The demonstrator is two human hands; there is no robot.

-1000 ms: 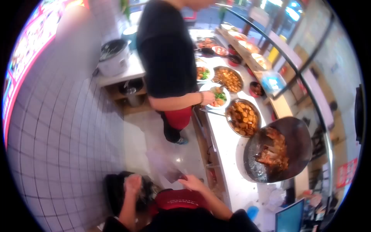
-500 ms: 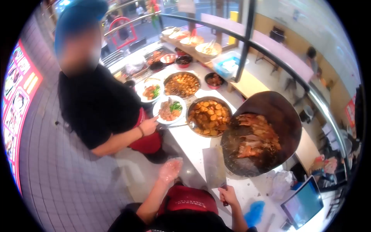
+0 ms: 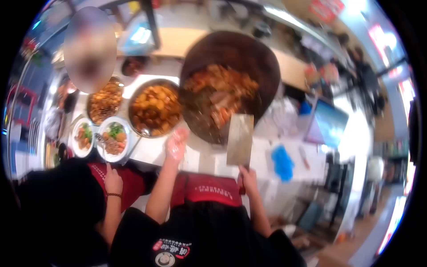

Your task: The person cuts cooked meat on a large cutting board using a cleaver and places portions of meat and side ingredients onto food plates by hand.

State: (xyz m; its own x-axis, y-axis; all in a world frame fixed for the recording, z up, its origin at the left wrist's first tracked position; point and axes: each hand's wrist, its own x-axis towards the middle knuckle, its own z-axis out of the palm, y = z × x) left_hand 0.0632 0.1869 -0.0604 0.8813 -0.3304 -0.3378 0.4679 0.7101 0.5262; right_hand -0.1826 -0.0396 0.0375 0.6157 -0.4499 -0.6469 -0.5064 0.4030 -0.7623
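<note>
My right hand (image 3: 247, 178) grips the handle of a broad cleaver (image 3: 240, 140). Its rectangular blade points away from me, and its far corner overlaps the near edge of a round dark wooden chopping block (image 3: 262, 51). Chopped, browned meat (image 3: 222, 89) lies in a heap across the block. My left hand (image 3: 177, 143), in a thin clear plastic glove, hangs left of the block near a pan of potato stew (image 3: 155, 107). Nothing shows in this hand; its fingers look extended, though blurred.
At left, a co-worker's hand (image 3: 114, 181) is by a white plate of food (image 3: 111, 151). Another plate (image 3: 83, 151) and a second stew pan (image 3: 106, 109) stand nearby. A blue glove or cloth (image 3: 283, 162) and a screen (image 3: 328, 122) are on the right.
My view has swung right, so the block and pans appear further left. My left hand has come up from beside the counter toward the block. The cleaver stays in my right hand.
</note>
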